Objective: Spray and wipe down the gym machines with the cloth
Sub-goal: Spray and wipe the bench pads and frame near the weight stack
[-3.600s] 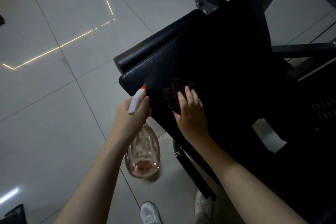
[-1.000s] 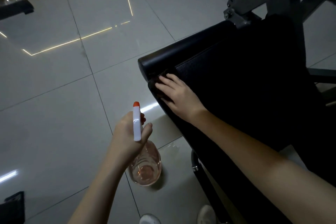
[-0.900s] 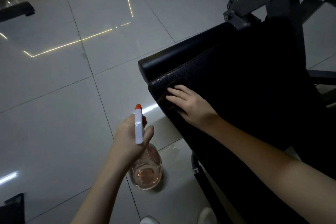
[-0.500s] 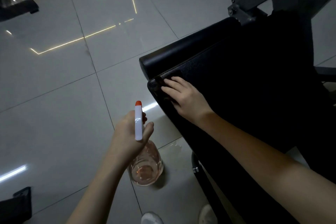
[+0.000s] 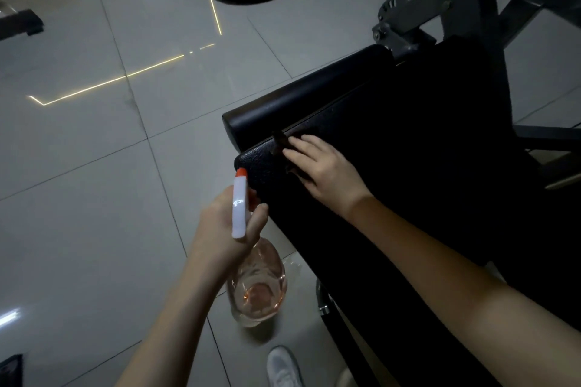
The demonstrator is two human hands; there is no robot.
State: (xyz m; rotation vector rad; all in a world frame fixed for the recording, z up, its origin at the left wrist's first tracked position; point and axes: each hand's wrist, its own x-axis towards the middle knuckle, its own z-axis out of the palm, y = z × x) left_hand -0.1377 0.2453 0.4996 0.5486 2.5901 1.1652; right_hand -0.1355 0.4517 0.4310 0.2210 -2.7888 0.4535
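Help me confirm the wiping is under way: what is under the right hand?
A dark cloth, pressed flat on the black machine pad; only its edge shows past the fingertips. The right hand covers the rest. The left hand grips the spray bottle beside the pad.

L hand point(image 5: 224, 223): fingers and thumb curled round neck of spray bottle point(image 5: 257, 289), wrist approx. straight, bare forearm entering from 7 o'clock edge and running toward 1 o'clock. R hand point(image 5: 327, 170): palm down, fingers straight, tips pointing to 10 o'clock, pressing flat on cloth point(image 5: 279, 143); bare forearm enters from 4 o'clock edge. Hands near, not touching; R lies at 1 o'clock of L.
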